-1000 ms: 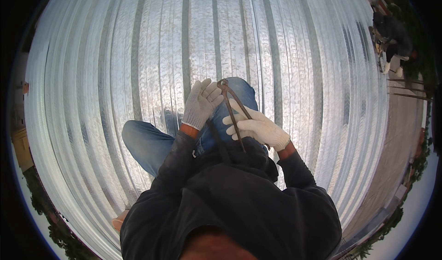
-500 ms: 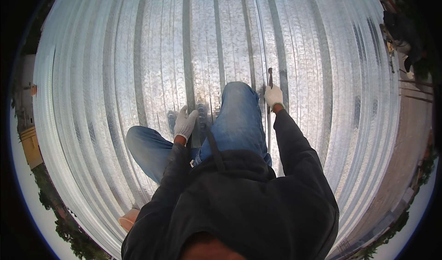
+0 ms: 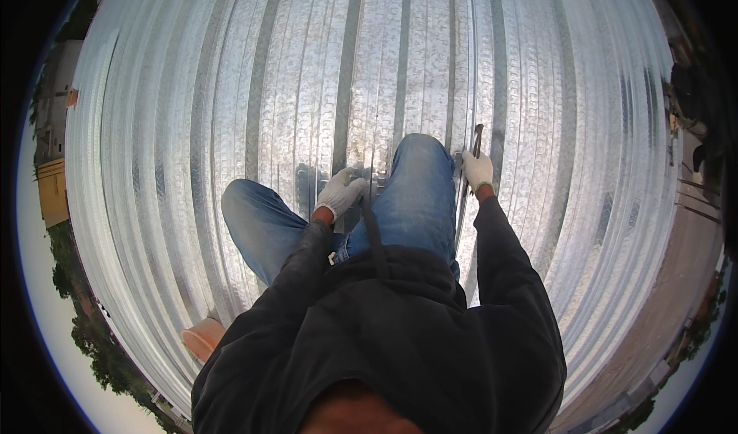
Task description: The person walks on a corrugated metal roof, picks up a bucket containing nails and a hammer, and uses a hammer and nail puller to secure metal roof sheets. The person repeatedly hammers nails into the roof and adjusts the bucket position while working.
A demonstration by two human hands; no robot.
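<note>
Under me lies a ribbed galvanized metal deck [image 3: 300, 73], its long ribs running away from me. My right hand [image 3: 478, 170], in a white knit glove, is closed round a slim dark metal hand tool [image 3: 478, 138]. The tool's narrow, knobbed end points away from me, beside a raised seam [image 3: 470, 65] right of my knee; its exact kind is too small to make out. My left hand [image 3: 340, 192], gloved the same way, is between my bent legs, low over the deck. Its fingers are loosely bent and apart, with nothing visible in them.
An orange bucket [image 3: 204, 338] is on the deck at the lower left. Past the left edge are a yellow structure [image 3: 52, 193] and trees. Dark objects [image 3: 696, 111] and thin rods [image 3: 698, 203] are beyond the right edge.
The view has shifted, so the deck and my legs appear further right. My left hand has moved right, its fingers more bent. The tool in my right hand now tilts slightly right.
</note>
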